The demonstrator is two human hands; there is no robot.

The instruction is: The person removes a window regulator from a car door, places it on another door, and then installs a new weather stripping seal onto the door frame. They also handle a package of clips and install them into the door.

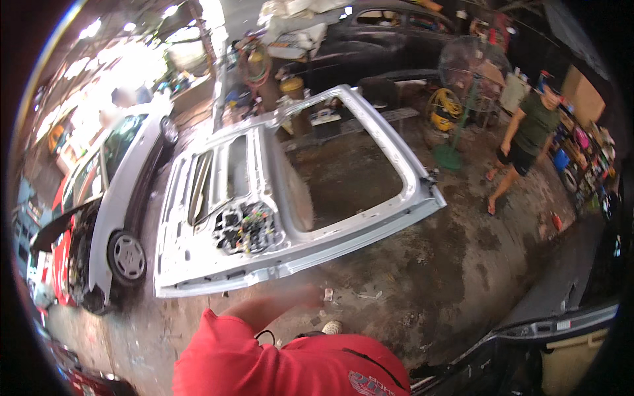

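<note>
- The left hand (314,296), at the end of a bare forearm bent rightward across the body, is blurred; whether its fingers are curled or spread, or hold anything, cannot be made out.
- The right hand is out of sight, so its state cannot be told.
- The wearer's red shirt (290,366) fills the lower middle; a pale shoe (332,327) shows just beyond it.
- Beside the left hand in view, a small pale scrap (328,294) lies on the stained concrete floor (422,277).
- Ahead of the wearer is a large silver vehicle door (264,165), broad face up. What supports it cannot be seen.
- Its long axis runs left to right, slanting away toward the right; the near long edge faces the wearer.
- The big window opening (356,165) takes up the right end; a black mechanism with wiring (247,228) sits in the left half, toward the near edge.
- Past the door's left edge stands a silver-grey car (129,178), a red car (63,251) beyond.
- Past its right edge are a pedestal fan (474,63) with a green base, a coiled yellow hose (446,105) and a co-worker (531,125) in dark green.
- Behind its far edge is a black car (376,49).
</note>
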